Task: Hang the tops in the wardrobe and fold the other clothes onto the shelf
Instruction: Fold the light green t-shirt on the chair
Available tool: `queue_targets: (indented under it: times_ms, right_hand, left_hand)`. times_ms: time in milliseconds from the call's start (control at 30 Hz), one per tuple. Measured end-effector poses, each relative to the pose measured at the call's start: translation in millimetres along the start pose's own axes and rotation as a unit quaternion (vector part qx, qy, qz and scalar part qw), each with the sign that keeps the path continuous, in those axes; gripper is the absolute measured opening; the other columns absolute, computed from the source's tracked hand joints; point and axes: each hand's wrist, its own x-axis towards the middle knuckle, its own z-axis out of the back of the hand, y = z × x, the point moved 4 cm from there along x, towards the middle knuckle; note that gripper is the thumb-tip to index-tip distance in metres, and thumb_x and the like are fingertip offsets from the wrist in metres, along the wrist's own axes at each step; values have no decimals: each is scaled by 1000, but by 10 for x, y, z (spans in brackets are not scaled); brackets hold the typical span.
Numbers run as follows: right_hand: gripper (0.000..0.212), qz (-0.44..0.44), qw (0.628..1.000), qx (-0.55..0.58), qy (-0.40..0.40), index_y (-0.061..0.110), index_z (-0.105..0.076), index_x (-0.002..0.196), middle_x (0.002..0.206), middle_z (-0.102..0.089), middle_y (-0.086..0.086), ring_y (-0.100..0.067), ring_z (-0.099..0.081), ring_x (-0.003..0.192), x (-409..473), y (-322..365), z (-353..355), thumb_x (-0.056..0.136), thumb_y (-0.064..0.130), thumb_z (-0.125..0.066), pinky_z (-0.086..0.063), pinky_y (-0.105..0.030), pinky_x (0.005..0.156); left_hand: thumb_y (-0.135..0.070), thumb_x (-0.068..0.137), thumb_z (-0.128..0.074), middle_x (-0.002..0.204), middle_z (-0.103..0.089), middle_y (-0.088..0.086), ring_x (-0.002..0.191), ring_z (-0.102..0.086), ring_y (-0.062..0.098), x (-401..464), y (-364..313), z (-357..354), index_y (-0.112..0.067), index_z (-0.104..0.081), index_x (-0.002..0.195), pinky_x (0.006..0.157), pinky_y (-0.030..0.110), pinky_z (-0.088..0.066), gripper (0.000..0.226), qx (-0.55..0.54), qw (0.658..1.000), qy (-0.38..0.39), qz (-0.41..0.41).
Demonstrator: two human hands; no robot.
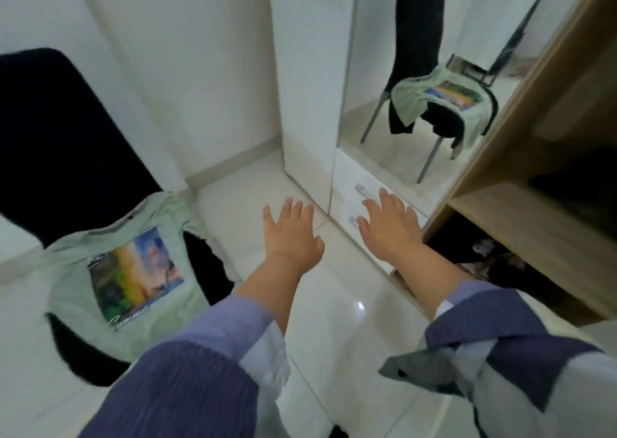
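A pale green T-shirt [133, 270] with a colourful printed picture lies spread over the seat of a black chair [56, 137] at the left, on top of a dark garment [207, 270]. My left hand [292, 234] is stretched out over the floor, fingers spread, holding nothing. My right hand [390, 224] is also spread flat, in front of the white drawers [347, 204]. The open wooden wardrobe [534, 210] stands at the right, with a shelf and dark things inside.
A mirror [417, 80] on the white cabinet reflects the chair and clothes. The floor is glossy white tile [350, 321]. A white wall and skirting run behind the chair. Dark items lie in the wardrobe's bottom compartment [494, 257].
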Motion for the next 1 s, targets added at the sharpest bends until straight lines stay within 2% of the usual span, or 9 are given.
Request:
queue_targets:
  times_ms: [333,467,733,1000]
  right_hand:
    - [52,183,982,-12,48,24,-21,148,159,-8,-11,-30,-22,142,58,2412,-346,100,38,-32,-27,-46,112]
    - [52,220,974,-18,48,25,-21,148,159,-9,-10,-31,-25,140,145,3266,-473,99,37,-33,-28,-45,111]
    - [49,287,955,-26,74,24,-29,145,148,-32,-7,-30,-37,130,617,4426,-779,97,31,-39,-38,-42,98]
    - [55,318,942,-31,103,21,-31,144,144,-38,-6,-29,-40,126,1733,5335,-1425,92,17,-49,-39,-41,96]
  left_hand:
    - [-37,95,-36,158,-15,1,148,-1,19,-853,2427,-54,-18,-15,150,117,53,-2,62,-12,979,-11,202]
    - [-39,95,-38,159,-13,0,148,1,19,-1042,3353,-130,-18,-14,150,117,53,-2,64,-22,964,-8,266]
    - [-38,92,-41,159,-15,1,148,0,19,-845,4486,-289,-19,-18,150,118,52,-3,65,-57,948,-15,311]
    - [-35,93,-45,158,-18,-1,148,-4,18,-110,5460,-968,-20,-18,150,118,50,-7,65,-102,932,-2,349]
